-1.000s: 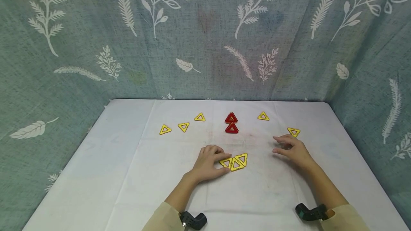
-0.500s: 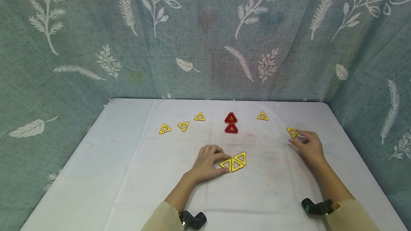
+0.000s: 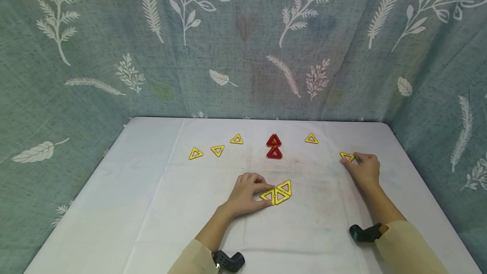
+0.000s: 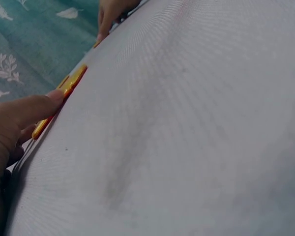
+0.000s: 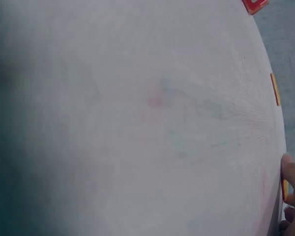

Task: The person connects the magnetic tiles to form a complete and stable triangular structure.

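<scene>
Three yellow triangular magnetic tiles (image 3: 275,195) lie edge to edge in a strip on the white cloth, in front of the person. The left hand (image 3: 243,195) pinches the leftmost one between thumb and fingers; the left wrist view shows its thumb on the yellow tile (image 4: 69,87), with a red edge beneath. Farther right, the right hand (image 3: 366,170) pinches a separate yellow triangular tile (image 3: 346,154) at its sides, thumb at the near left and fingers at the right. In the right wrist view this tile (image 5: 285,189) is partly hidden behind the thumb and fingers.
Two groups of red triangular tiles (image 3: 274,156) lie at the back middle of the table. Loose yellow triangles (image 3: 236,142) are spread to their left, and one yellow triangle (image 3: 311,142) lies to their right. A leaf-patterned curtain (image 3: 243,54) stands behind the table.
The right hand has moved right and round the far-right yellow tile, and its thumb and fingers now close on it. The left hand stays on the strip.
</scene>
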The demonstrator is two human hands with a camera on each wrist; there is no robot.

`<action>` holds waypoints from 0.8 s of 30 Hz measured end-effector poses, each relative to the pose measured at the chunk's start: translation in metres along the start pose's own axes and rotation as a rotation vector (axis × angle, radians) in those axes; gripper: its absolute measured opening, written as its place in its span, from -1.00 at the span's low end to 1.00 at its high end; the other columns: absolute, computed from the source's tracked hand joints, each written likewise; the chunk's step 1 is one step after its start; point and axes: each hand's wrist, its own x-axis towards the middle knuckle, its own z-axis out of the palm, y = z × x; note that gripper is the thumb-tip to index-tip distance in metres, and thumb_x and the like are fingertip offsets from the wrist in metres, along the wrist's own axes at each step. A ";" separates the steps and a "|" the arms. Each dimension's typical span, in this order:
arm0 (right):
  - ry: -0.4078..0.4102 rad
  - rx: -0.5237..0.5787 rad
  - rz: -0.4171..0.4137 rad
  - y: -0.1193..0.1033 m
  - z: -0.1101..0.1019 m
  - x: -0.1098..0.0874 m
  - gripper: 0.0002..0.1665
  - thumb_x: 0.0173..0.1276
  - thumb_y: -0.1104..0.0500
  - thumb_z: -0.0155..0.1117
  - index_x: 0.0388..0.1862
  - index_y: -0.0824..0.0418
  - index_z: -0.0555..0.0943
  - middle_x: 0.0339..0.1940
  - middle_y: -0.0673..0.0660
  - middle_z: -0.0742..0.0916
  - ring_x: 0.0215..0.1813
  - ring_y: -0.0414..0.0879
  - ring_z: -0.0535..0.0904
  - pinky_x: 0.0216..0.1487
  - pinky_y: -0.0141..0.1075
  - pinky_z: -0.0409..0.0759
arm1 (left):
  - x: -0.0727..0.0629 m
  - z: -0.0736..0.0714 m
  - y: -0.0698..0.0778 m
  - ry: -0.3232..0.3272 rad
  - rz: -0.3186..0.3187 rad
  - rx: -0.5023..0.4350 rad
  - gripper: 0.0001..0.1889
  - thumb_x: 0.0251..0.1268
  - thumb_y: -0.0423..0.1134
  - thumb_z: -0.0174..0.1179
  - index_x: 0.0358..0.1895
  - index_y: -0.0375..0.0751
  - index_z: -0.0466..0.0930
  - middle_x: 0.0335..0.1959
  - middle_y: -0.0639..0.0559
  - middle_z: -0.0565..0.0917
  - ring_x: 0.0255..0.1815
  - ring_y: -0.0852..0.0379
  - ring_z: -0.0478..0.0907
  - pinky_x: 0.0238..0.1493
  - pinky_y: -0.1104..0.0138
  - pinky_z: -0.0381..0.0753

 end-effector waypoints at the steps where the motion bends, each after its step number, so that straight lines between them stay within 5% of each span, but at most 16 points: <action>1: 0.005 -0.006 -0.011 0.000 0.000 0.000 -0.28 0.25 0.05 0.33 0.23 0.49 0.40 0.17 0.50 0.34 0.24 0.38 0.24 0.21 0.14 0.24 | 0.000 0.000 0.000 0.000 0.001 -0.002 -0.58 0.07 0.16 0.27 0.06 0.28 0.63 -0.09 0.25 0.47 0.07 0.16 0.27 0.18 0.13 0.19; 24: -0.160 -0.007 -0.189 0.008 -0.004 -0.021 -0.32 0.25 -0.12 0.30 0.21 0.28 0.50 0.08 0.38 0.44 0.13 0.31 0.30 0.01 0.15 0.24 | 0.001 0.007 -0.003 0.097 -0.015 -0.009 -0.57 -0.02 0.18 0.35 -0.03 0.19 0.68 -0.15 0.20 0.48 -0.03 0.17 0.31 0.06 0.19 0.27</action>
